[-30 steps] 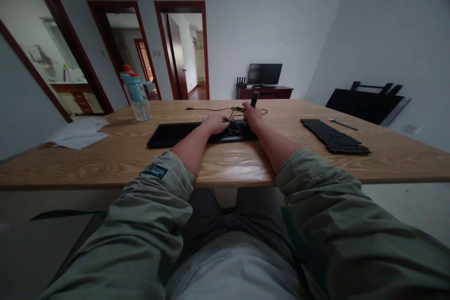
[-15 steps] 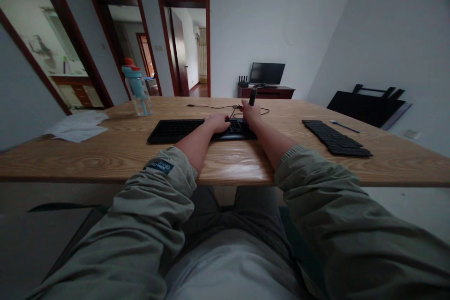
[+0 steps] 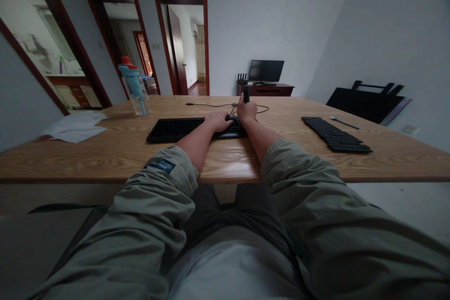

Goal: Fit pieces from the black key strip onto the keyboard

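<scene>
A small dark stick-shaped tool (image 3: pixel 246 93) is being held upright in the right hand (image 3: pixel 246 111), grip clamped around it, over the right end of the flat black keyboard (image 3: pixel 176 129). The left hand (image 3: pixel 220 122) is being rested, fingers loosely spread, on the keys just beside it, the keyboard's long axis running left-right across the wooden table (image 3: pixel 105 154).

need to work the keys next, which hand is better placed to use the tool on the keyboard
Right. The right hand already grips the dark tool upright over the keyboard. The left hand lies flat on the keys, seemingly steadying it.

Dark blue rectangular patch (image 3: pixel 161 166) on the left grey-green jacket sleeve (image 3: pixel 151 206): pale lettering in two lines, too small and blurred to read. No other text legible.
</scene>
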`<action>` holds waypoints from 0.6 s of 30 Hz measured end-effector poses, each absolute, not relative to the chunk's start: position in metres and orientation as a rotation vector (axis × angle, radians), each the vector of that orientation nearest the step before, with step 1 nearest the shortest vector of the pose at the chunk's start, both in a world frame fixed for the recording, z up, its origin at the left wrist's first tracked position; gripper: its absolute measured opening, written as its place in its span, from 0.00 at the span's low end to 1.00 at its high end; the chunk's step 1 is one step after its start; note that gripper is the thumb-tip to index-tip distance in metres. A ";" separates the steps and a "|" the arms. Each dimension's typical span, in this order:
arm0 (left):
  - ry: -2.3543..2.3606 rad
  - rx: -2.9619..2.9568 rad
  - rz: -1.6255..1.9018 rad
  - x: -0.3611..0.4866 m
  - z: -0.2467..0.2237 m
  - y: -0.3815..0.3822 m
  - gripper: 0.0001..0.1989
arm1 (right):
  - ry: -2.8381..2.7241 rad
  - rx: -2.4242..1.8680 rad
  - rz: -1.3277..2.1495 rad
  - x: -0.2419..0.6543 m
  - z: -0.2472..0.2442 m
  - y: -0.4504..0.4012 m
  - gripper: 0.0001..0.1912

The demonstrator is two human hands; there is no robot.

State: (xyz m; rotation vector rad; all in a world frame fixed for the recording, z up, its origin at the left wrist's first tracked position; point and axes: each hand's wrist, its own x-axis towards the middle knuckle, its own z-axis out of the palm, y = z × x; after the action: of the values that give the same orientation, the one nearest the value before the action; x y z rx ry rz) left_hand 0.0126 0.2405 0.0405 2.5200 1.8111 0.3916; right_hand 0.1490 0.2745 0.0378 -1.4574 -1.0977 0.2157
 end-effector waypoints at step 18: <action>1.810 2.502 0.393 0.013 0.041 0.241 0.26 | -1.180 -1.466 0.181 0.148 0.038 0.272 0.29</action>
State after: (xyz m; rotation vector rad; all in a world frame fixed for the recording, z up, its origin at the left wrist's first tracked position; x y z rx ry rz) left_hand 0.0132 0.2408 0.0410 2.5023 1.8103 0.3934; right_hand 0.1484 0.2715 0.0382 -1.4663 -1.1796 0.1805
